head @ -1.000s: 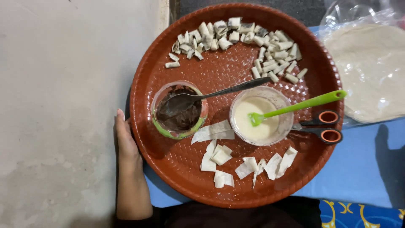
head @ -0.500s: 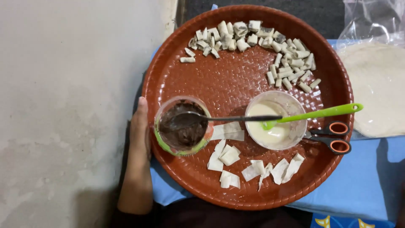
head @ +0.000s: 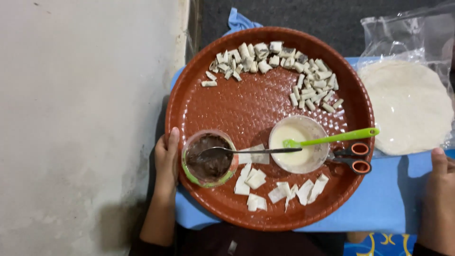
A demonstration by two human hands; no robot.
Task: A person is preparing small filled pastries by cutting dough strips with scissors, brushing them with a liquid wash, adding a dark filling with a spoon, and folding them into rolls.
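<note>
I take the round brown tray (head: 265,109) as my landmark and read across it from its left rim. My left hand (head: 166,159) rests against that rim at the lower left, fingers curled loosely on the edge, thumb lying along it; it grips the tray's edge and nothing else. Just inside the rim, touching distance from that hand, stands the small cup of dark filling (head: 209,159). A metal spoon (head: 246,151) lies with its bowl in the cup and its handle running straight rightward, its tip over the bowl of pale batter (head: 298,149) near the tray's middle. So the spoon's long axis runs left to right, and my left hand is the nearer one. Below the spoon, cut white wrapper pieces (head: 279,187) lie scattered toward the near rim; rolled pieces (head: 279,66) crowd the far rim. A green spatula (head: 339,137) leans in the batter, handle pointing right, with orange-handled scissors (head: 353,159) just beneath. My right hand (head: 438,199) sits off the tray's right side on the blue cloth (head: 384,199), empty as far as I can see.
</note>
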